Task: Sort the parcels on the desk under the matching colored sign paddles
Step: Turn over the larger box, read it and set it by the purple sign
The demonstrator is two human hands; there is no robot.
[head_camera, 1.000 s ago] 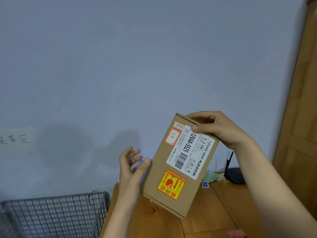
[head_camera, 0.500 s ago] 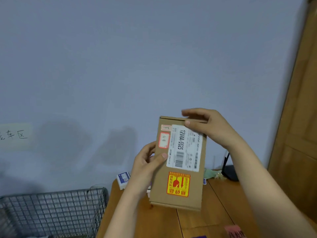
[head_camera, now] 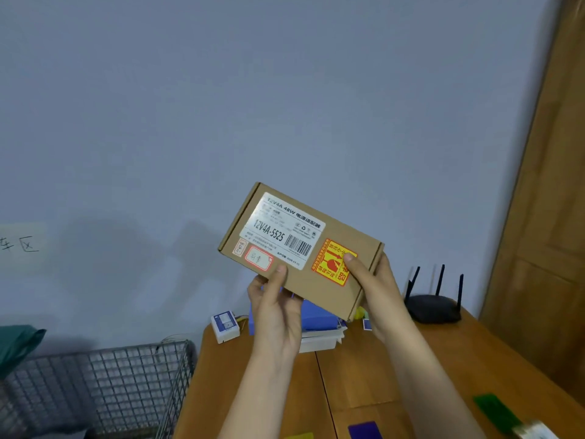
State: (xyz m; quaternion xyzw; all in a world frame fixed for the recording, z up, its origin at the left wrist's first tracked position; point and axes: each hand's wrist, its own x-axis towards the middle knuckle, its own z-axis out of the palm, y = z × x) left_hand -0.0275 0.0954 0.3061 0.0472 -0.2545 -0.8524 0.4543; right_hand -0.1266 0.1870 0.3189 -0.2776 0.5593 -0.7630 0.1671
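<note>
Head view: cardboard parcel (head_camera: 302, 250) held up in the air above the wooden desk (head_camera: 357, 375), its labelled face toward the camera. Its long axis runs from upper left down to lower right, so the printed white label (head_camera: 283, 231) reads nearly level and the orange-yellow sticker (head_camera: 332, 261) sits at the lower-right end. Left hand (head_camera: 277, 307) pinches the parcel's lower edge, thumb on the front and fingers behind. Right hand (head_camera: 378, 291) grips the lower-right end, thumb pressed on the sticker. Below the parcel lie a blue box (head_camera: 313, 315) and a small white box (head_camera: 225, 326); right of it stands a black router (head_camera: 433, 307). A wire basket (head_camera: 95, 388) sits left of the desk. Green (head_camera: 495, 411), purple (head_camera: 365, 430) and yellow (head_camera: 299, 435) paddles lie at the desk's near edge.
</note>
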